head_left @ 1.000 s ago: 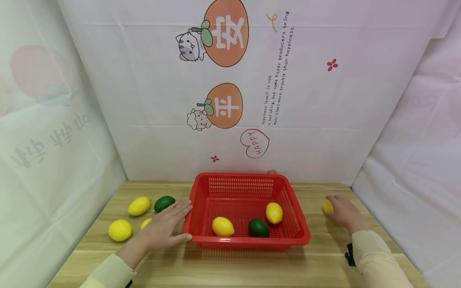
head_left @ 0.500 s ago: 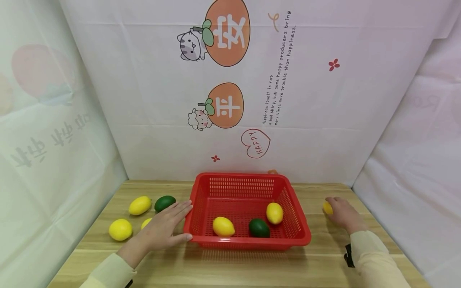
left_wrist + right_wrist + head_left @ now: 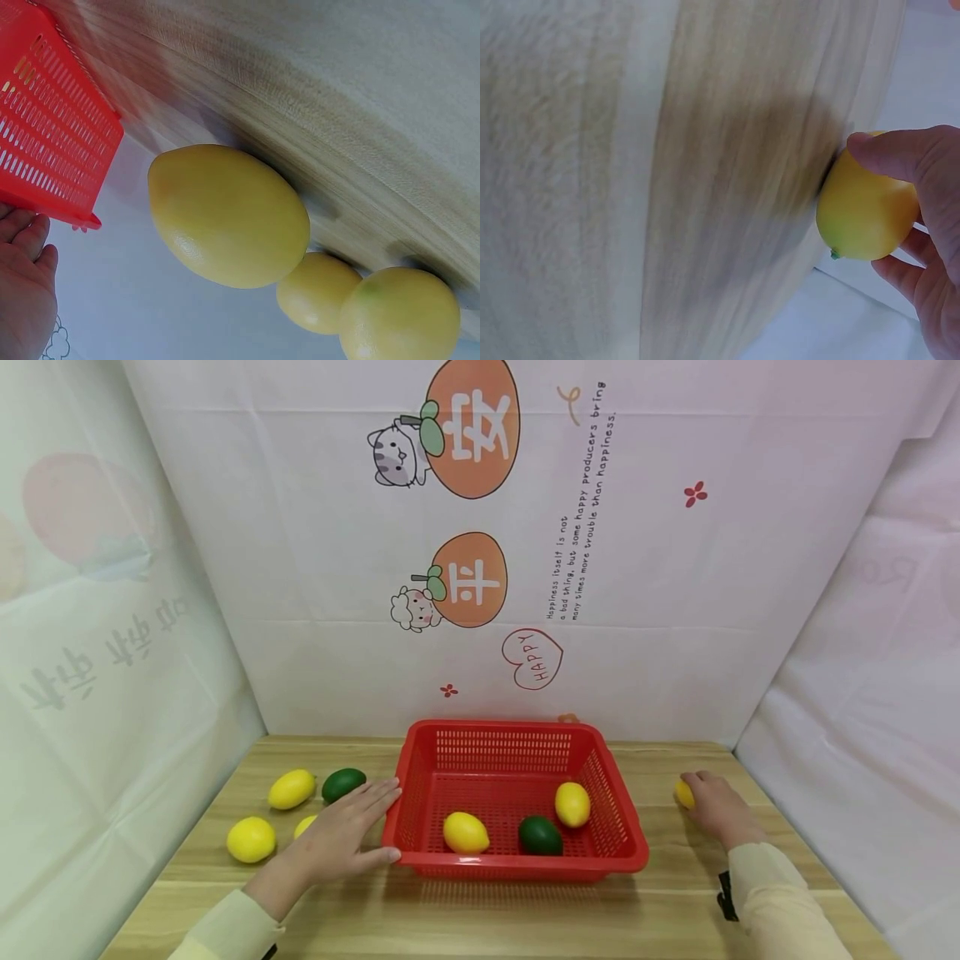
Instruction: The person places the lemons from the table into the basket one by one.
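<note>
A red plastic basket (image 3: 517,861) stands mid-table with two yellow lemons and one dark green lemon-shaped fruit (image 3: 539,835) inside. My left hand (image 3: 337,837) rests against the basket's left rim, its fingers fairly straight. At the table's right side, my right hand (image 3: 722,806) holds a yellow lemon (image 3: 866,206). In the right wrist view the thumb lies over one side of that lemon and the fingers curl round the other. It appears to be on or just at the tabletop. The left wrist view shows the left fingertips (image 3: 31,236) at the basket's rim.
Left of the basket lie a lemon (image 3: 292,789) at the back, another lemon (image 3: 251,839) nearer the front, and a green fruit (image 3: 343,783). One more lemon (image 3: 303,825) is partly hidden by the left hand. White printed cloth (image 3: 337,677) walls the wooden table (image 3: 517,935).
Hands, basket and fruit stay almost where they were. The right hand and its lemon show only a very slight shift.
</note>
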`<act>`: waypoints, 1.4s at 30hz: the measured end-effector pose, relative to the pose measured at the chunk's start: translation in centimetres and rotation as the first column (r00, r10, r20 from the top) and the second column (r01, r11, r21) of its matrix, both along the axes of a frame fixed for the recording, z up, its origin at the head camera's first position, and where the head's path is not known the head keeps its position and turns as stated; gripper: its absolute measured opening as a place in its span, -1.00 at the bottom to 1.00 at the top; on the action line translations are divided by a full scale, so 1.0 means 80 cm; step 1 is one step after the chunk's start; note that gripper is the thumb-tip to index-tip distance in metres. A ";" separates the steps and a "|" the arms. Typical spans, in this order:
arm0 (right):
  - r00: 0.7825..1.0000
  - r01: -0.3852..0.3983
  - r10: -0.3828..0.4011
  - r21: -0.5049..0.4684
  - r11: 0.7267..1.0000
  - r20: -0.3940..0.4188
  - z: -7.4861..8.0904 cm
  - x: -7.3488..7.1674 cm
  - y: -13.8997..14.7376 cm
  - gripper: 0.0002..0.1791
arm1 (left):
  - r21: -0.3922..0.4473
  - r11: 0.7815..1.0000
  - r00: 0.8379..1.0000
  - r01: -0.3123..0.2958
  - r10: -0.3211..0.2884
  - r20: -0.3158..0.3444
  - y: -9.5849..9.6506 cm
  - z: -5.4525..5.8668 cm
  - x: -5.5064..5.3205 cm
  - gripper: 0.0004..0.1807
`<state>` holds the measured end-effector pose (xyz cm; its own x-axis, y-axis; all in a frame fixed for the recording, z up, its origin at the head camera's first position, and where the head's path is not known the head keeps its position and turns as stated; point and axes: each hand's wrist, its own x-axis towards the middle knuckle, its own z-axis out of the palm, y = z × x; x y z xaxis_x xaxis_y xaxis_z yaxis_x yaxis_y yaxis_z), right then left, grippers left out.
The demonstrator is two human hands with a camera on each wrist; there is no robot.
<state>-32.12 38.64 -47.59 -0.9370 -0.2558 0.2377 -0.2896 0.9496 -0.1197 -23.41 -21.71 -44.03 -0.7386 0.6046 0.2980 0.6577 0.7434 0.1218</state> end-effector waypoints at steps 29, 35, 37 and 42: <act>0.998 -0.011 0.017 0.078 0.997 -0.067 -0.004 0.005 -0.004 -0.54 | 0.005 1.000 1.000 0.021 -0.021 -0.014 0.001 0.000 0.002 -0.12; 0.996 -0.017 0.023 0.062 0.998 -0.089 0.003 0.008 -0.007 -0.56 | 0.004 1.000 1.000 0.017 -0.017 -0.019 0.001 0.000 0.001 -0.12; 0.995 -0.025 0.031 0.061 0.998 -0.094 0.006 0.009 -0.007 -0.55 | 0.003 1.000 1.000 0.019 -0.019 -0.024 0.000 0.000 0.001 -0.12; 0.992 -0.054 0.063 0.085 0.995 -0.110 0.011 0.010 -0.007 -0.51 | 0.000 1.000 1.000 0.021 -0.021 -0.024 0.000 0.001 0.000 -0.10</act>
<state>-31.30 38.07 -46.73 -0.8883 -0.3323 0.3170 -0.3523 0.9359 -0.0061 -23.38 -21.73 -43.92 -0.7186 0.6199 0.3152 0.6758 0.7294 0.1061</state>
